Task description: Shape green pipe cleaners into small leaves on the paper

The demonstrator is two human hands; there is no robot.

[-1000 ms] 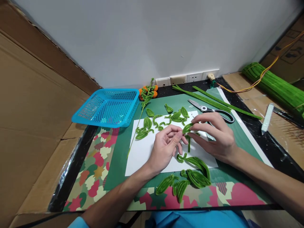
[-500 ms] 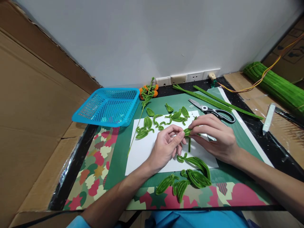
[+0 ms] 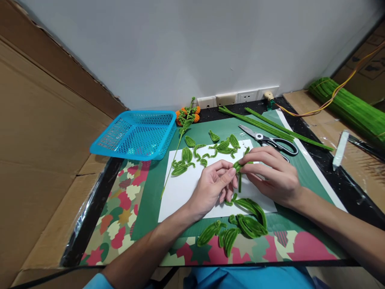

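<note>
Between both hands, above the white sheet (image 3: 180,200), is a small green pipe-cleaner leaf (image 3: 237,166). My left hand (image 3: 215,182) pinches its left end between thumb and forefinger. The fingertips of my right hand (image 3: 270,170) close on its other side and partly hide it. A short green stem (image 3: 240,182) hangs below the pinch. Just below the hands lie bigger pipe-cleaner leaves (image 3: 251,226), several of them in a loose group. Smaller leaves (image 3: 224,146) are scattered beyond the hands, along the sheet's far edge.
Scissors (image 3: 264,140) lie past my right hand, near long green pipe cleaners (image 3: 258,124). A blue basket (image 3: 159,154) stands at the back left, beside orange flowers (image 3: 196,117) and a long leafy stem (image 3: 177,150). A thick green bundle (image 3: 351,108) and a white-handled tool (image 3: 341,150) are at right.
The leaf has tilted slightly between my fingers, and my right fingertips have shifted a little on it. Both hands otherwise stay where they were.
</note>
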